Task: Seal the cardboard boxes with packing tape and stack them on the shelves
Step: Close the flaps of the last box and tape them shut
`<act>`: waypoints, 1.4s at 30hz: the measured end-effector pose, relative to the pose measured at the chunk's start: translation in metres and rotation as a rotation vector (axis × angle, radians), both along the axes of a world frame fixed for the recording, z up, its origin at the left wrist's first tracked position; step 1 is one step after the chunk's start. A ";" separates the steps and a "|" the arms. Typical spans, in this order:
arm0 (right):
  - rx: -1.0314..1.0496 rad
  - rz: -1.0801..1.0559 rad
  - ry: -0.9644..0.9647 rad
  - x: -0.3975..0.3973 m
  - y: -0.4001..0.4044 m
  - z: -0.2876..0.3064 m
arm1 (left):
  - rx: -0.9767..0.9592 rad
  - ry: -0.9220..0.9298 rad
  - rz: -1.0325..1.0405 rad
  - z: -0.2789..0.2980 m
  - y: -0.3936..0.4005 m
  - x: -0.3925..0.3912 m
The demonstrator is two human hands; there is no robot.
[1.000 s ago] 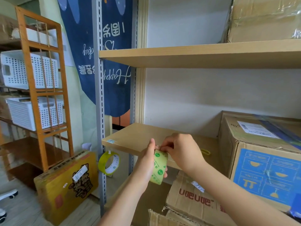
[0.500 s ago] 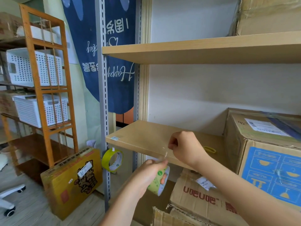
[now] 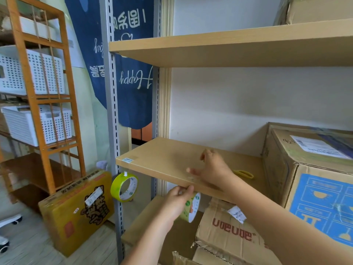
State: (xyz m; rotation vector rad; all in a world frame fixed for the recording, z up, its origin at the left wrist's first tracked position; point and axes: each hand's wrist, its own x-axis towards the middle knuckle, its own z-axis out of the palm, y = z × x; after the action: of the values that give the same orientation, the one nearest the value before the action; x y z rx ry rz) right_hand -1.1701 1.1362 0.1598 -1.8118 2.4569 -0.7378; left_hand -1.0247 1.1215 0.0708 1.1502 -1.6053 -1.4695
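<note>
left hand: the left hand (image 3: 178,199) grips a roll of clear packing tape (image 3: 191,208), fingers curled over its top, just under the front edge of the middle shelf (image 3: 162,159).
right hand: the right hand (image 3: 212,169) lies over the middle shelf's front part with fingers stretched out and blurred; a thin glint of clear tape (image 3: 191,177) shows by its fingertips, and i cannot tell whether they pinch it.
tape rolls: two. the second roll (image 3: 124,187), yellow-green, hangs beside the grey slotted upright (image 3: 112,119), left of the held roll.
boxes: a large blue-printed cardboard box (image 3: 309,169) stands on the right end of the middle shelf. a torn-edged box with red lettering (image 3: 227,230) sits below. a yellow box (image 3: 78,209) leans on the floor at left. one more box (image 3: 317,8) rests on the top shelf (image 3: 229,48).
open room: the middle shelf's left part is bare board, with tall clearance under the top shelf.
edges: a yellow loop (image 3: 243,174) lies on the middle shelf between the right wrist and the blue-printed box.
beyond: an orange rack (image 3: 38,96) holds two white baskets (image 3: 36,123).
</note>
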 end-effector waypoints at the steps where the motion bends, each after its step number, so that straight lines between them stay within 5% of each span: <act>1: 0.027 0.013 -0.066 0.000 -0.001 -0.004 | -0.007 -0.007 -0.008 -0.001 0.000 0.000; 5: 0.013 -0.026 -0.091 0.004 -0.001 -0.013 | -0.036 -0.036 -0.019 -0.001 0.000 0.000; 8: -0.046 -0.002 0.080 0.011 0.012 0.003 | -0.044 -0.162 0.054 0.011 0.013 0.012; 11: -0.078 0.217 0.211 0.024 0.056 0.025 | -0.489 -0.387 0.308 0.034 0.047 0.034; 13: -0.013 0.391 0.223 0.027 0.106 0.036 | -0.911 -0.262 0.361 0.047 0.090 0.043; 16: 0.230 0.459 0.092 0.010 0.192 0.039 | -1.126 -0.130 -0.039 0.054 0.155 0.034; 19: 0.380 0.325 -0.101 -0.027 0.273 0.022 | -1.148 -0.297 -0.416 0.050 0.198 0.012; 23: 0.204 0.201 -0.367 -0.052 0.351 -0.012 | -1.168 -0.603 -0.683 0.042 0.215 -0.017; 27: -0.079 -0.006 -0.534 -0.044 0.366 -0.066 | -1.042 -0.541 -0.698 0.036 0.212 -0.039; 30: -0.248 -0.164 -0.847 -0.022 0.363 -0.108 | -0.932 -0.524 -0.668 0.033 0.211 -0.046; 39: -0.239 -0.109 -1.072 -0.013 0.361 -0.139 | -0.666 -0.465 -0.921 0.038 0.207 -0.064; 42: -0.229 -0.072 -1.101 -0.016 0.358 -0.137 | -0.744 -0.435 -0.837 0.036 0.208 -0.072</act>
State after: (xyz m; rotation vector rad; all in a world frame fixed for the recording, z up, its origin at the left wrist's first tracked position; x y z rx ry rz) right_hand -1.1864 1.4941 0.0227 -0.8814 1.7069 -1.5232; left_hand -1.0970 1.3295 0.1072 0.3571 -2.8263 -0.8669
